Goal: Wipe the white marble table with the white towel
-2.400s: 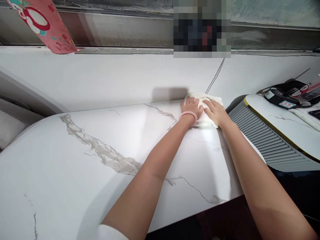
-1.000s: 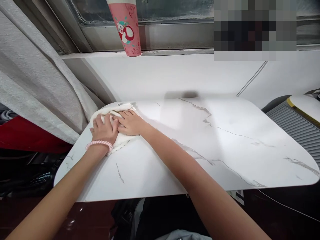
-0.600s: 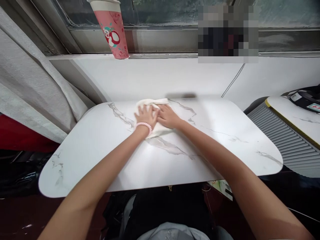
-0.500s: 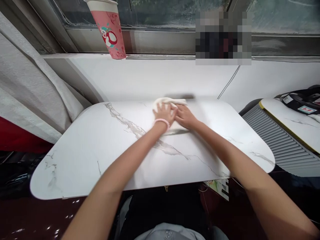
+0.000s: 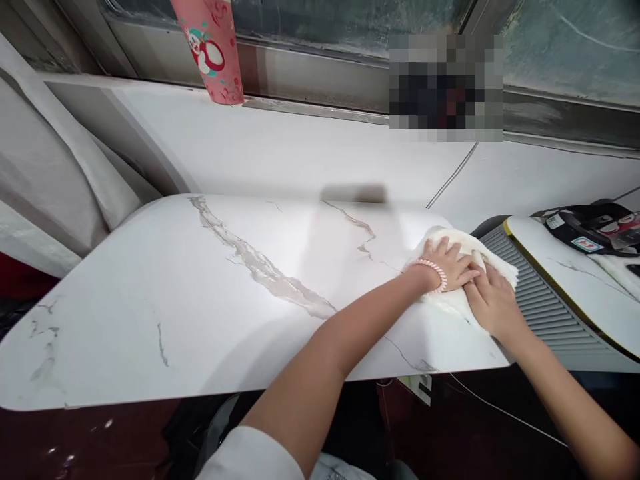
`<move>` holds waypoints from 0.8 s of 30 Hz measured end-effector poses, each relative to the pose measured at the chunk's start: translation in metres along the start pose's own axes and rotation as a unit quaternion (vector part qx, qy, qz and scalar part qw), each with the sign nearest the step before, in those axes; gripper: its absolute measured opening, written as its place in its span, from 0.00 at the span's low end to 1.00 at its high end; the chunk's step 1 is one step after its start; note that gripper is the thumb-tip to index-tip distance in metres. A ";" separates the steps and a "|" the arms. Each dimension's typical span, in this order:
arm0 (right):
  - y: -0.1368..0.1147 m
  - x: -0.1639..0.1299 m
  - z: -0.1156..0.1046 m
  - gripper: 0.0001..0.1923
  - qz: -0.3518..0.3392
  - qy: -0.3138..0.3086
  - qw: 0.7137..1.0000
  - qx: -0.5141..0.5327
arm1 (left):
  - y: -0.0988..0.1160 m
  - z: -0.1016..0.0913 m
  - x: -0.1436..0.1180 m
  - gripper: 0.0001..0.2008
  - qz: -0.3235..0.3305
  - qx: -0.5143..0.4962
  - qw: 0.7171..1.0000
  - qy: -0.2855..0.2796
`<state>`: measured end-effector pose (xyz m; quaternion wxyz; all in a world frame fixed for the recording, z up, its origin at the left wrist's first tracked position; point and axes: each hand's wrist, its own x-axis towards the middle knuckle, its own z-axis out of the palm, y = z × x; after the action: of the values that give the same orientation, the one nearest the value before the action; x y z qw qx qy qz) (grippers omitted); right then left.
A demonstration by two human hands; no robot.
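Note:
A white cloth (image 5: pixel 493 263) lies bunched at the right end of a white marble-patterned tabletop (image 5: pixel 210 300), partly over its edge. My left hand (image 5: pixel 447 261), with a pink coiled band on the wrist, presses flat on the cloth's left part. My right hand (image 5: pixel 491 300) presses on the cloth just beside it, fingers touching the left hand. Both arms reach across from the lower right.
A pink patterned paper cup (image 5: pixel 210 47) stands on the white window ledge (image 5: pixel 300 150) behind the table. A grey ribbed unit (image 5: pixel 545 307) with a second marble top (image 5: pixel 565 267) and dark packaged items (image 5: pixel 587 227) adjoins on the right. Grey curtain (image 5: pixel 45 173) hangs left.
Both hands slid the cloth from the table's far left corner, across the back middle, to the right end. The view shifted with them.

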<state>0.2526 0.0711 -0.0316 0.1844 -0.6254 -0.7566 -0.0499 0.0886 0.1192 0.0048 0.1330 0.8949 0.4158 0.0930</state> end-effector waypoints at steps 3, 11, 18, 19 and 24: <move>-0.027 -0.013 -0.004 0.32 0.027 0.013 0.999 -0.033 | -0.009 -0.005 -0.012 0.28 0.045 0.002 0.999 -0.025; -0.138 -0.006 0.011 0.28 -0.067 -0.008 0.998 0.008 | -0.067 -0.026 -0.110 0.29 -0.042 0.025 0.999 -0.001; -0.309 0.021 0.047 0.29 -0.199 -0.064 0.972 0.107 | -0.165 -0.062 -0.270 0.30 -0.223 0.069 0.970 0.069; -0.338 0.023 0.051 0.28 -0.225 -0.069 0.964 0.125 | -0.178 -0.067 -0.297 0.29 -0.250 0.071 0.962 0.089; -0.470 0.016 0.060 0.28 -0.332 -0.086 0.924 0.170 | -0.224 -0.089 -0.426 0.31 -0.382 0.063 0.904 0.183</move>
<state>-0.2161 0.0046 -0.0086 0.1946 -0.2996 -0.9310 0.0750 -0.3685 -0.0561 -0.0054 0.0237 0.6413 0.7477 0.1706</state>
